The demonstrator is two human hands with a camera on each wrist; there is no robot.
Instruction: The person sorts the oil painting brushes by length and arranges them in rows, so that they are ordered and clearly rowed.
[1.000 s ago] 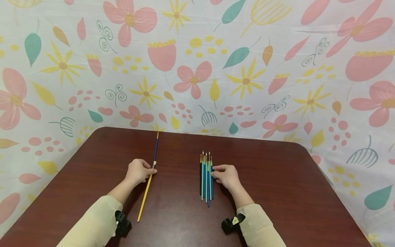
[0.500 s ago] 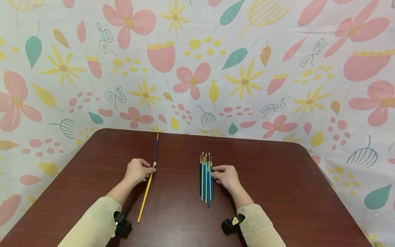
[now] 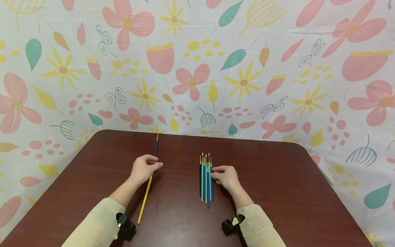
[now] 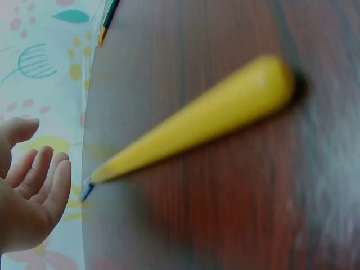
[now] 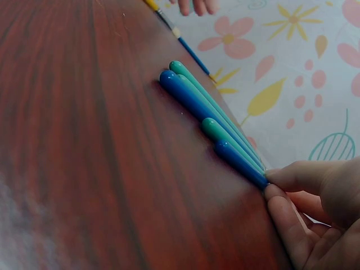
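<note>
A yellow paintbrush (image 3: 145, 199) lies lengthwise on the table, its bristle end hidden under my left hand (image 3: 143, 170) in the head view. Beyond it, nearly in line, lies a blue paintbrush (image 3: 156, 146). In the left wrist view, the left hand's fingers (image 4: 38, 174) are spread loosely with nothing between them, apart from the yellow handle. Several teal, blue and dark green paintbrushes (image 3: 205, 187) lie side by side, bristles pointing away. At their right edge my right hand (image 3: 228, 177) pinches the outermost blue paintbrush (image 5: 241, 162) between thumb and forefinger.
The brushes lie on a dark red-brown table (image 3: 265, 192) with rounded far corners. Right behind its far edge hangs a white floral cloth (image 3: 197, 113). A black wrist camera (image 3: 126, 226) sits on the left sleeve, another camera (image 3: 232, 224) on the right.
My left hand has let go of the yellow paintbrush, moved slightly right and away, and its fingers have parted. The right hand stays at the bundle.
</note>
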